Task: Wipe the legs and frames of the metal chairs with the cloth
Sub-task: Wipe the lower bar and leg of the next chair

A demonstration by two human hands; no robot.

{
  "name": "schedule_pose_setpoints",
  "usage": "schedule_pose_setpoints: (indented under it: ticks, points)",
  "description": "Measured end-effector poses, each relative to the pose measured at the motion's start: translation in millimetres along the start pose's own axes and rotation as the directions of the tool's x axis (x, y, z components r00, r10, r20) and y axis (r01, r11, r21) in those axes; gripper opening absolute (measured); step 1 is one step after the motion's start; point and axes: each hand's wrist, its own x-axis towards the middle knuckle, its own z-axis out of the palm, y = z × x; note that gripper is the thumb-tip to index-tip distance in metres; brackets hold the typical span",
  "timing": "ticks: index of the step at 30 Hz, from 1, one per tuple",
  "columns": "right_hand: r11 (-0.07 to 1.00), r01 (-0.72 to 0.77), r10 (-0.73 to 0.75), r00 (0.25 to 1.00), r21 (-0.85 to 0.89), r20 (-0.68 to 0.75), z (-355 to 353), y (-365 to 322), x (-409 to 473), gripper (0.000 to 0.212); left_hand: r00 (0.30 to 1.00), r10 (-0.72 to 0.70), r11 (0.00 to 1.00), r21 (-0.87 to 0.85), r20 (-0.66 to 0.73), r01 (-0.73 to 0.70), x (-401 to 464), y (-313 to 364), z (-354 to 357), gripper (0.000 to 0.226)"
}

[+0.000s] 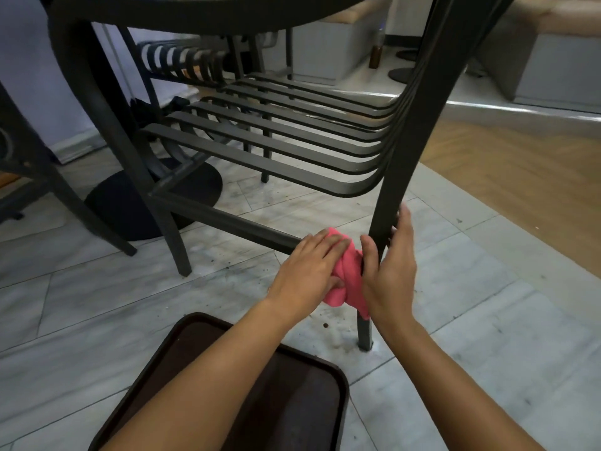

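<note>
A dark metal chair [292,151] with a slatted seat stands close in front of me. Its near right leg [395,177] runs from the top right down to the floor. My left hand [309,265] presses a pink cloth [349,281] against the low part of that leg, where the side rail [227,219] meets it. My right hand [390,268] wraps around the same leg from the right, thumb in front, fingers behind. The cloth is bunched between both hands and covers part of the leg.
A dark brown tray [312,402] lies on the grey tiled floor under my forearms. A round black table base [156,203] sits left behind the chair. A second slatted chair [185,63] stands further back. Wooden flooring [520,177] begins on the right. Crumbs dot the tiles.
</note>
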Motion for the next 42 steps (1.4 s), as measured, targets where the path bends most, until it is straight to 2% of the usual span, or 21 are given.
schedule_pose_setpoints:
  ticks: [2, 4, 9, 16, 21, 30, 35, 42]
  points:
    - [1.0, -0.004, 0.003, 1.0, -0.023, -0.014, 2, 0, 2, 0.055, 0.998, 0.01, 1.0, 0.003, 0.063, -0.01, 5, 3, -3, 0.071]
    - [0.999, -0.02, 0.02, 1.0, -0.029, -0.016, 2, -1, 3, 0.052, 0.997, 0.028, 0.999, 0.016, 0.069, -0.029, 9, 8, -2, 0.068]
    - [0.998, -0.04, 0.039, 0.999, -0.054, -0.025, 3, -5, 3, 0.047, 0.998, 0.049, 0.999, 0.005, -0.031, -0.049, 16, 11, 7, 0.057]
    - [0.996, -0.048, 0.047, 0.998, -0.068, -0.029, 2, -4, 2, 0.045, 0.96, 0.028, 0.999, -0.033, -0.279, -0.039, 7, 14, 23, 0.036]
    - [0.997, -0.052, 0.052, 0.999, -0.062, -0.007, 0, -1, 3, 0.044, 0.954, 0.006, 0.999, -0.045, -0.299, -0.02, 5, 17, 24, 0.039]
    - [0.995, -0.012, 0.003, 0.996, 0.098, 0.094, -5, 13, 8, 0.037, 0.929, -0.047, 0.999, -0.007, -0.368, 0.048, 1, 24, 28, 0.032]
    - [0.986, 0.015, -0.043, 0.986, 0.169, 0.16, -9, 23, 12, 0.034, 0.872, -0.093, 0.993, 0.016, -0.481, 0.115, -1, 32, 36, 0.03]
    - [0.964, 0.057, -0.123, 0.961, 0.26, 0.246, -15, 32, 20, 0.036, 0.802, -0.174, 0.971, 0.038, -0.572, 0.238, -2, 49, 40, 0.027]
